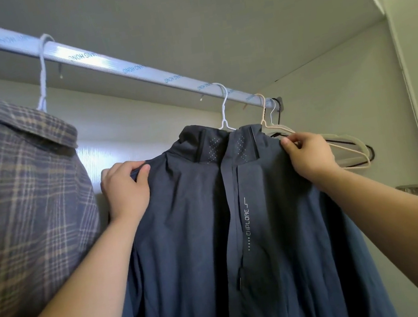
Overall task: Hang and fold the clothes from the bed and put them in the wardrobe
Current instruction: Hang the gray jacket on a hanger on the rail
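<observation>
Head view: the navy jacket [241, 235] hangs on a white hanger [224, 107] under the rail [135, 69]. My left grip [125, 189] and right grip [307, 154] each clasp a shoulder. I advise squaring both shoulders evenly on the hanger.

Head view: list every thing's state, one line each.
Jacket: hanging from the rail, front closed.
Plaid shirt: hanging from the rail.
Spare hangers: hanging bare at the rail's end.
Left hand: gripping a jacket shoulder.
Right hand: pinching the other shoulder.
</observation>
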Tool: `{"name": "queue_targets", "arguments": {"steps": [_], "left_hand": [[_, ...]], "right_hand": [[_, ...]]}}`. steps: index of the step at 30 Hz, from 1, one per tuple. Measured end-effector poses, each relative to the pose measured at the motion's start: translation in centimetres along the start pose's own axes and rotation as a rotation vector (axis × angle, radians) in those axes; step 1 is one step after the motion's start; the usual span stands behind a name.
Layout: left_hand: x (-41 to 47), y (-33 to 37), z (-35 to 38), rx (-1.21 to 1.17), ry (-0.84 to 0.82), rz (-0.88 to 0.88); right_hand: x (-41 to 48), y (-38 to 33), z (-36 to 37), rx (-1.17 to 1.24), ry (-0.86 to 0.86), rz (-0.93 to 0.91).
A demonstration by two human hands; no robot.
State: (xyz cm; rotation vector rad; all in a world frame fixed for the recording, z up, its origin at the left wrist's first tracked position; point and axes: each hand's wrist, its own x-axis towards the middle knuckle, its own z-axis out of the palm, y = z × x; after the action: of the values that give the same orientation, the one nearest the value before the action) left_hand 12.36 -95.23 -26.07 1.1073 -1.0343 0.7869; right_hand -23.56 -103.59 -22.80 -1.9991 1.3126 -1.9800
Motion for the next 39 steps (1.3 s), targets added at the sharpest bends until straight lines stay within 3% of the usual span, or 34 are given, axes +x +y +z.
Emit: {"name": "queue_targets", "arguments": {"steps": [8,13,17,21,31,39], "left_hand": [[-3.8,-0.7,0.8,0.016,0.0,-0.212],[-2.2,1.8,0.9,0.142,-0.054,-0.316],[-0.7,2.6,1.3,0.229,-0.119,-0.259],[-0.2,1.1,1.7,0.209,-0.136,-0.251],[0.8,-1.3,0.2,0.383,-0.12,0.077],[0.2,-2.4,-0.6,0.146,-0.233,0.038]], "right_hand": [[0.4,0.9,0.6,-0.103,0.129,-0.024],[0.7,1.7,0.6,-0.166,0.086,-0.077],[-0.5,3.1,0.3,-0.285,0.084,-0.232],[-2.3,5.3,-0.1,-0.467,0.127,-0.251],[0.7,6.8,-3.3,-0.568,-0.022,-0.34],[0.4,8.0,-3.5,-0.478,-0.026,-0.279]]}}
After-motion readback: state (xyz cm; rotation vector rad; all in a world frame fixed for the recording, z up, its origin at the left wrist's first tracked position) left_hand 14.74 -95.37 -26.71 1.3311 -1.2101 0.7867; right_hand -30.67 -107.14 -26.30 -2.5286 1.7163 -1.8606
